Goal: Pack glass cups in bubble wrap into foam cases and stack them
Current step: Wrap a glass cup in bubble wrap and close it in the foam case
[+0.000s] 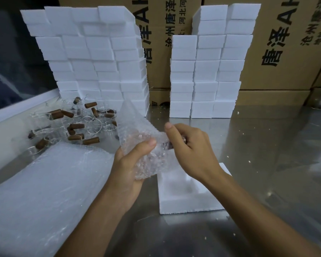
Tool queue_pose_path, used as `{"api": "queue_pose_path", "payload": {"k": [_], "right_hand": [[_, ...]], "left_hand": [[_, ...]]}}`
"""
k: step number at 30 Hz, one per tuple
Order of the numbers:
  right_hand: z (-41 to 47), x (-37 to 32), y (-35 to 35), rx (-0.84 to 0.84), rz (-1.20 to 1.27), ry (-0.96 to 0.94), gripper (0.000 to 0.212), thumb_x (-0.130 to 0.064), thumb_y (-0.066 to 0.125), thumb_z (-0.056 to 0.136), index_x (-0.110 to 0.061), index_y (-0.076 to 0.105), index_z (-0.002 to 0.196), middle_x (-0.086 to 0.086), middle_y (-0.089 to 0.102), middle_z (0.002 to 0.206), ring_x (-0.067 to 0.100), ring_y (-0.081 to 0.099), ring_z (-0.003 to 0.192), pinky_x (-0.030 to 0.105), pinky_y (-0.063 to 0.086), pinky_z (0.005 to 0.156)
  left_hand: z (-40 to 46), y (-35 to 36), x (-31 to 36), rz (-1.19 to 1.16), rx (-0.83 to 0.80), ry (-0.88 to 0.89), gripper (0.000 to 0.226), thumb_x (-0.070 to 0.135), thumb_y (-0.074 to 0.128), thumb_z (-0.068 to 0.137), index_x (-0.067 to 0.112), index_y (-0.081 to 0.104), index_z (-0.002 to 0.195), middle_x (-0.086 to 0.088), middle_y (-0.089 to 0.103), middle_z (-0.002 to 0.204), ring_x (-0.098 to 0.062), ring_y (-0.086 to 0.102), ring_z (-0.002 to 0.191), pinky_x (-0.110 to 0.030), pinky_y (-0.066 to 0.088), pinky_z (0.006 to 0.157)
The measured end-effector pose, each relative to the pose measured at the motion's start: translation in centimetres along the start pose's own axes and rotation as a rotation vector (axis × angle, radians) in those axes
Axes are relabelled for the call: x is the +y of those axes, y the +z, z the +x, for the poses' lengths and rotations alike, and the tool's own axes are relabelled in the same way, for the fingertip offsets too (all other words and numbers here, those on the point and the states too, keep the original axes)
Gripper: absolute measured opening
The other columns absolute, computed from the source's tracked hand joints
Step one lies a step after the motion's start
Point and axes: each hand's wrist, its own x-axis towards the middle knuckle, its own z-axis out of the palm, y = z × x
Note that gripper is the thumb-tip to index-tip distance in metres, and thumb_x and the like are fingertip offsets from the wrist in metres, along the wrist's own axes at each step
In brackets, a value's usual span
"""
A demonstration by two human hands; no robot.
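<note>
My left hand [132, 160] grips a sheet of bubble wrap [135, 130] bundled around a glass cup, whose shape is mostly hidden inside. My right hand [187, 143] pinches the wrap's right side, where a dark bit of the cup's handle shows between the fingers. Below the hands an open foam case [185, 199] lies on the steel table with its hollow facing up. A heap of glass cups with brown handles [72, 123] lies at the left.
A pile of bubble-wrap sheets [44, 188] lies at the front left. A tall wall of foam cases [96, 62] stands at the back left and a second stack [208, 75] at the back right. Cardboard boxes [285, 43] rise behind them.
</note>
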Motion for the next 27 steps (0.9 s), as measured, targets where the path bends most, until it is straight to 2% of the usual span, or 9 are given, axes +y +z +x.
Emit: {"api": "queue_pose_path", "payload": {"k": [2,5,8,11,15,19,23,25,27], "right_hand": [[0.2,-0.2,-0.3,-0.044,0.029,0.083,0.055,-0.045,0.049,0.1,-0.017,0.049,0.052,-0.001,0.046,0.049,0.012,0.047,0.048,0.034,0.046,0.054],[0.5,-0.4,-0.7,-0.106,0.085,0.201,0.059,-0.043,0.052,0.098,-0.017,0.031,0.05,-0.004,0.027,0.048,0.009,0.026,0.044,0.021,0.026,0.045],[0.6,-0.3,-0.7,-0.077,0.094,0.286,0.056,-0.04,0.05,0.096,-0.005,0.033,0.056,0.001,0.03,0.053,0.013,0.028,0.048,0.028,0.027,0.051],[0.5,-0.3,-0.5,-0.022,0.057,0.314,0.052,-0.039,0.047,0.094,-0.012,0.033,0.052,0.001,0.03,0.052,0.014,0.028,0.049,0.033,0.028,0.054],[0.7,-0.5,-0.9,-0.022,0.065,0.244,0.051,-0.031,0.051,0.093,-0.015,0.029,0.05,-0.001,0.029,0.049,0.012,0.025,0.046,0.025,0.023,0.049],[1.0,-0.2,-1.7,-0.1,0.043,0.188,0.047,-0.025,0.053,0.093,0.001,0.04,0.055,-0.003,0.038,0.047,0.007,0.029,0.043,0.022,0.027,0.046],[1.2,-0.2,-2.7,-0.161,-0.059,0.124,0.048,-0.023,0.055,0.094,-0.008,0.042,0.05,-0.009,0.036,0.042,0.007,0.032,0.042,0.024,0.03,0.048],[1.2,-0.3,-3.0,-0.164,-0.143,0.065,0.047,-0.024,0.056,0.094,-0.004,0.044,0.053,-0.001,0.036,0.045,0.01,0.033,0.045,0.027,0.03,0.05],[1.2,-0.5,-3.0,-0.148,-0.209,0.014,0.047,-0.024,0.055,0.094,-0.008,0.043,0.051,0.001,0.039,0.045,0.013,0.034,0.046,0.028,0.03,0.049]], "left_hand": [[0.0,-0.2,0.0,0.022,-0.022,0.045,0.029,0.015,0.073,0.069,0.024,0.076,0.097,-0.008,0.072,0.097,-0.022,0.071,0.092,-0.031,0.057,0.071],[-0.2,-0.1,-0.2,0.057,-0.039,0.082,0.033,0.02,0.078,0.063,0.025,0.076,0.096,-0.006,0.073,0.097,-0.023,0.071,0.095,-0.03,0.057,0.073],[-0.2,0.1,-0.4,0.078,-0.022,0.079,0.037,0.023,0.079,0.059,0.022,0.075,0.096,-0.008,0.073,0.098,-0.027,0.071,0.097,-0.032,0.058,0.075],[-0.3,0.3,-0.1,0.091,-0.022,0.059,0.033,0.021,0.08,0.059,0.025,0.077,0.092,-0.006,0.073,0.095,-0.024,0.071,0.094,-0.032,0.058,0.074],[-0.1,-0.1,0.5,0.048,0.031,-0.018,0.027,0.027,0.076,0.064,0.018,0.076,0.089,-0.007,0.073,0.089,-0.025,0.072,0.087,-0.034,0.058,0.069],[0.5,-1.3,1.3,0.142,0.099,-0.03,0.024,0.022,0.074,0.067,0.011,0.07,0.088,-0.007,0.068,0.084,-0.023,0.067,0.082,-0.035,0.05,0.074],[0.9,-2.3,2.3,0.171,0.114,-0.036,0.028,0.01,0.072,0.065,0.009,0.063,0.091,-0.005,0.057,0.071,-0.013,0.05,0.058,-0.023,0.033,0.047],[1.0,-2.4,2.5,0.14,0.134,-0.038,0.035,0.006,0.068,0.064,0.008,0.061,0.098,-0.006,0.058,0.069,-0.011,0.054,0.053,-0.018,0.039,0.041],[1.1,-2.4,2.4,0.064,0.114,-0.042,0.029,0.001,0.066,0.065,0.006,0.061,0.093,-0.008,0.063,0.073,-0.015,0.065,0.061,-0.02,0.053,0.05]]}}
